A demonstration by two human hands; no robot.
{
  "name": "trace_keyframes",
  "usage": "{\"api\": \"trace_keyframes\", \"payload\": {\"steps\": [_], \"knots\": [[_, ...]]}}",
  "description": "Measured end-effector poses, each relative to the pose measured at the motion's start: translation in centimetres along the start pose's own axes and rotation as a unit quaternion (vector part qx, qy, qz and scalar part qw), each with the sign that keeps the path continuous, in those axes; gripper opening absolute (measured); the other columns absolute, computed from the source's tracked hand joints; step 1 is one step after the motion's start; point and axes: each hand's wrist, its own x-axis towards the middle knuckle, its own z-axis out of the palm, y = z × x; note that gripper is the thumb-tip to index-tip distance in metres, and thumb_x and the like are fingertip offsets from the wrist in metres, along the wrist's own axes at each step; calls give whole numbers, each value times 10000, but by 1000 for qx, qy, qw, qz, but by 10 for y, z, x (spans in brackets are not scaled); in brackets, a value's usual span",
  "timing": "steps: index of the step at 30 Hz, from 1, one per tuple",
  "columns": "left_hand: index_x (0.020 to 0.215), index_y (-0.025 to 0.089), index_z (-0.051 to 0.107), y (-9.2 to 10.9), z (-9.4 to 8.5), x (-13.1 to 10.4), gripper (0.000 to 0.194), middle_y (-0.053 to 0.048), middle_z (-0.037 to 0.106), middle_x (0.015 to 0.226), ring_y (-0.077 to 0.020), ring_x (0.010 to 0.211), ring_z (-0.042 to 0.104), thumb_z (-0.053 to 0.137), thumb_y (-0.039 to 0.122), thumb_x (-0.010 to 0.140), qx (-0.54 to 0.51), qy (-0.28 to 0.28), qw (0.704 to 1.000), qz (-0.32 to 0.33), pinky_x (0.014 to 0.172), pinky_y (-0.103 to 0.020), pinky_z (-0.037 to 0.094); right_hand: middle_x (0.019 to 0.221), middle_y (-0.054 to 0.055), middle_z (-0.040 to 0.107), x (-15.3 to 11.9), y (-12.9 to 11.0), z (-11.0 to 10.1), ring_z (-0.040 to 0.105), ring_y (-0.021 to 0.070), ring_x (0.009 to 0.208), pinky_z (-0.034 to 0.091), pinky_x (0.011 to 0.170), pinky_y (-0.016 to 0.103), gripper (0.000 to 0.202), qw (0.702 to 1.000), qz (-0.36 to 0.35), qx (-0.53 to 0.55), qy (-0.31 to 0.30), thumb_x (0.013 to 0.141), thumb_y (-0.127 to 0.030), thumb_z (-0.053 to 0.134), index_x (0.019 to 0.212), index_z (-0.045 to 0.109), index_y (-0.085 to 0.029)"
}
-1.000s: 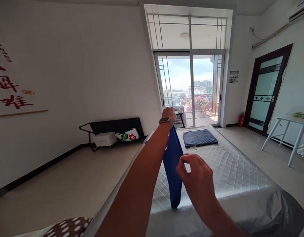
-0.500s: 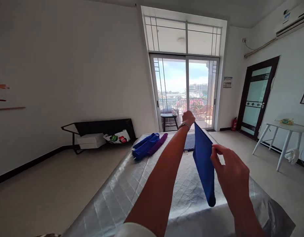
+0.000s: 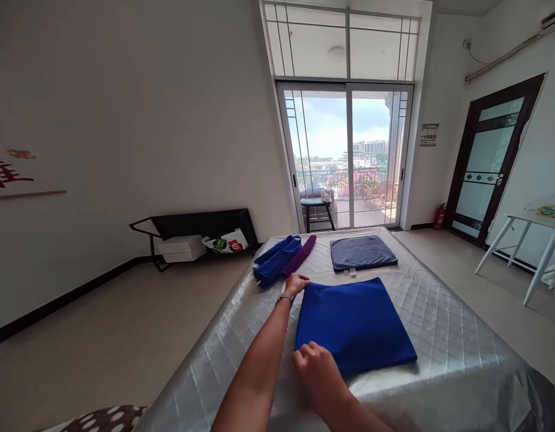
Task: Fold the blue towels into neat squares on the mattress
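Observation:
A folded blue cloth [image 3: 353, 324] lies flat on a silver quilted mattress [image 3: 448, 324]. My left hand [image 3: 297, 284] pinches the cloth's far left corner between its fingers. At the near left corner, my right hand [image 3: 314, 360] has its fingers closed on the cloth's edge. Beyond the cloth lies a folded grey-blue towel [image 3: 362, 252] with small white tags at its near edge. A rolled blue item with a strap [image 3: 275, 261] rests at the mattress's left side, touching a purple item [image 3: 300, 257].
Left of the mattress stands a low black frame [image 3: 200, 222] holding white boxes [image 3: 180, 248] and a printed bag [image 3: 230, 242]. On the right is a white table [image 3: 536, 221]. A brown spotted fabric [image 3: 106, 419] shows at the bottom left.
The blue cloth, which hung upright between my hands, now lies flat on the mattress. Both hands have moved left and down, still holding it. The grey-blue towel is now in full view.

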Motion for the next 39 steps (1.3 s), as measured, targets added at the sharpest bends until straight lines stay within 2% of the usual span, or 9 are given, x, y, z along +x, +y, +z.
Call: {"api": "trace_keyframes", "payload": {"steps": [3,6,12,16,20,23,26,31,39], "knots": [[1231,226,645,-46,0,-10,335,-57,629,1301,-260,1121,637,647,414,954,9,-10,999,-31,921,-416,567,693,32,710,8,-27,53,681,190,659,446,477,265,135,998,-24,20,-48,862,-88,699,764,698,-181],[1231,192,636,-80,-2,-8,343,-74,652,1256,-230,1067,661,645,403,959,13,-18,998,-56,902,-434,578,676,37,708,14,-48,83,675,198,631,412,436,273,121,997,-44,29,-49,842,-140,732,734,701,-186],[984,161,749,-119,-7,1,129,-79,798,970,-239,1040,738,671,222,902,10,1,996,-89,893,-287,569,745,37,739,13,-55,79,694,197,683,476,511,269,60,995,-37,68,-58,836,-214,754,792,720,-191],[1199,141,697,-131,-4,-12,314,-104,788,1092,-213,1066,732,646,204,895,5,8,997,-79,877,-251,558,908,-4,780,6,-6,43,725,162,832,528,748,229,89,982,13,177,-63,914,-276,693,977,744,-237],[1347,168,602,-137,-1,-27,486,-90,779,1099,-212,1009,739,671,235,871,23,-3,998,-57,864,-266,547,1110,57,774,19,86,12,699,180,1075,486,979,267,277,973,137,176,-59,1022,-213,478,1116,739,-210],[1360,189,585,-137,-2,-32,501,-69,782,1042,-215,982,736,659,248,868,84,-31,996,-29,868,-274,524,1388,138,650,34,151,9,558,221,1331,378,1143,327,411,966,225,100,-84,1038,-239,385,1336,650,-142],[1208,190,676,-138,-3,-33,351,-68,789,998,-224,980,732,637,211,860,116,-47,992,-31,857,-272,512,1590,160,428,40,191,23,335,239,1502,247,1228,364,536,952,265,53,-145,1038,-316,350,1499,483,-78],[1031,201,737,-140,-6,-32,209,-59,797,1025,-207,1012,731,642,177,847,110,-42,993,-29,880,-249,506,1668,121,259,31,208,47,179,210,1556,128,1256,356,645,930,298,35,-212,1046,-397,259,1592,288,-55],[1154,167,733,-137,-7,-38,320,-136,773,1134,-255,1091,713,562,143,885,152,-18,988,-14,964,-314,488,1694,99,161,31,207,48,106,206,1568,101,1251,368,656,919,319,19,-231,1051,-430,225,1616,228,-98]]}}
